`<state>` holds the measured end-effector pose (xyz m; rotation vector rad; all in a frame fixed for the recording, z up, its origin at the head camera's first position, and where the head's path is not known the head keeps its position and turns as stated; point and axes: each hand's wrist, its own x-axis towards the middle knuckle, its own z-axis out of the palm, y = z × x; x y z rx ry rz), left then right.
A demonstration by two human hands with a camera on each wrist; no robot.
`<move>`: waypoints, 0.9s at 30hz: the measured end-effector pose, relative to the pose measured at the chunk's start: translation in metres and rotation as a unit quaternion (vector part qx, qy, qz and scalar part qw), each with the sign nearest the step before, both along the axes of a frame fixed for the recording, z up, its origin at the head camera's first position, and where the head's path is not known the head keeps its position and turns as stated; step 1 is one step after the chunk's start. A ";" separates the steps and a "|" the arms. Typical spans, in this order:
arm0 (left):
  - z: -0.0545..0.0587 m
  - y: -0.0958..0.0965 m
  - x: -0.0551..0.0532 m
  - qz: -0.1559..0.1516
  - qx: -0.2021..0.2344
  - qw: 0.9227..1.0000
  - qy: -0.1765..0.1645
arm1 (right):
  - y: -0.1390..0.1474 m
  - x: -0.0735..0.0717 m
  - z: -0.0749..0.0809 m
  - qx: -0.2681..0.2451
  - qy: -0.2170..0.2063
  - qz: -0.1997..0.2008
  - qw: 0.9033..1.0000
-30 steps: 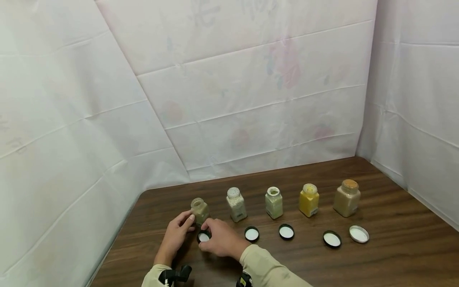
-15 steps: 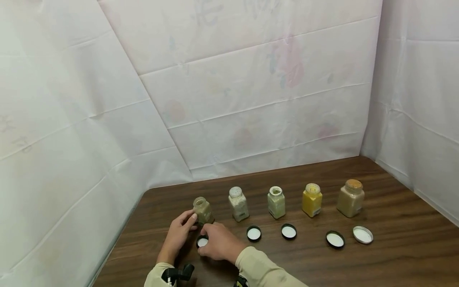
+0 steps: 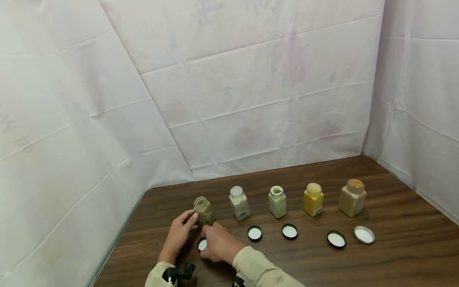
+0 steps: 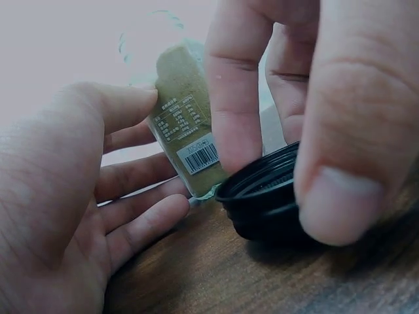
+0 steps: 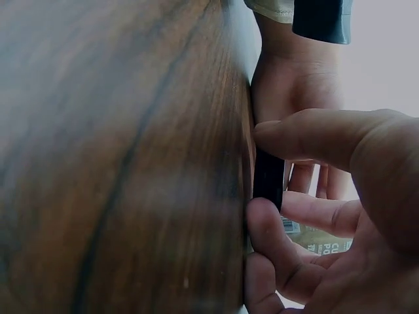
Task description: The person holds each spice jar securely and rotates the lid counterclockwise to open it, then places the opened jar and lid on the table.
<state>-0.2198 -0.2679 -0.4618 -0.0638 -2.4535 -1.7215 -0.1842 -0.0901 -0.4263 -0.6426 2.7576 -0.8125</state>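
Observation:
At the left of the head view stands a glass spice jar [image 3: 204, 211] of greenish-brown powder, its mouth uncovered. My left hand [image 3: 179, 231] holds it from the left, thumb on its near side and fingers behind; the left wrist view shows a barcode label [image 4: 200, 155]. Just in front of the jar, my right hand [image 3: 222, 243] pinches a black screw lid [image 4: 268, 203] between thumb and fingers. The lid's white inside faces up. It lies at the tabletop, apart from the jar's mouth, and the right hand partly hides it.
To the right stand several uncapped jars: a whitish one [image 3: 239, 205], a pale green one [image 3: 277, 204], a yellow one [image 3: 313, 202] and a larger tan one [image 3: 352, 201]. Before them lie black lids [image 3: 254, 233] and a silver-rimmed lid [image 3: 364, 235], insides up. White sheeting [image 3: 251, 99] borders the wooden table [image 3: 394, 223].
My right hand has brought the lid slightly toward me, away from the jar. The left hand keeps its hold on the jar. The head view has shifted a little.

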 end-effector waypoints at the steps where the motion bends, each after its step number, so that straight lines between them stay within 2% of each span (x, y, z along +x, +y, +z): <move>1: 0.000 0.000 0.000 0.000 -0.001 1.000 -0.001 | 0.000 0.000 0.000 0.001 0.000 0.002 1.000; 4: 0.000 0.000 -0.001 0.001 0.004 1.000 -0.008 | 0.002 -0.001 -0.001 -0.006 -0.001 0.006 1.000; 9: -0.001 0.000 -0.002 -0.007 0.017 1.000 0.001 | 0.007 -0.003 -0.001 -0.027 -0.003 0.012 1.000; 18: 0.000 -0.004 -0.003 -0.008 0.046 0.999 0.013 | 0.017 0.000 0.005 -0.025 -0.002 0.018 1.000; 22: 0.000 -0.005 -0.003 0.008 0.043 0.998 0.033 | 0.024 0.001 0.006 -0.045 -0.006 0.028 0.999; 27: 0.000 -0.007 -0.002 0.043 0.044 0.996 0.070 | 0.033 0.002 0.014 -0.057 0.004 0.037 0.998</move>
